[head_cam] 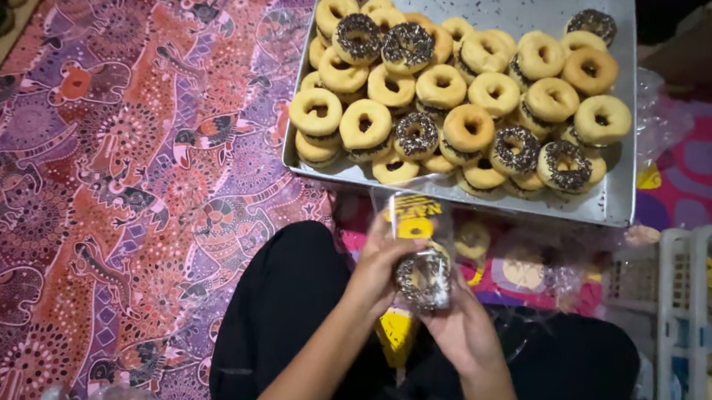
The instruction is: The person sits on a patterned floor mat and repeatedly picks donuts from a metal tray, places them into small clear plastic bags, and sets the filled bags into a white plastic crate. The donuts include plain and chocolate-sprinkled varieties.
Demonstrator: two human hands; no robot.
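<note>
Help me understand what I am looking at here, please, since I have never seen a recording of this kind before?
This is one picture from a camera worn on a person's head, looking down at their lap. No machine is involved. The left hand and right hand together hold a clear plastic bag with a chocolate-sprinkled doughnut inside. In front of them, a metal tray piled with doughnuts, plain and sprinkled, rests on a patterned cloth. White baskets stand on the right.

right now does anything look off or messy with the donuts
Nothing is spilled or damaged. The donuts are heaped loosely in overlapping layers on the metal tray, not in rows. Both hands, left hand and right hand, hold a clear bag with one sprinkled donut inside.
</note>
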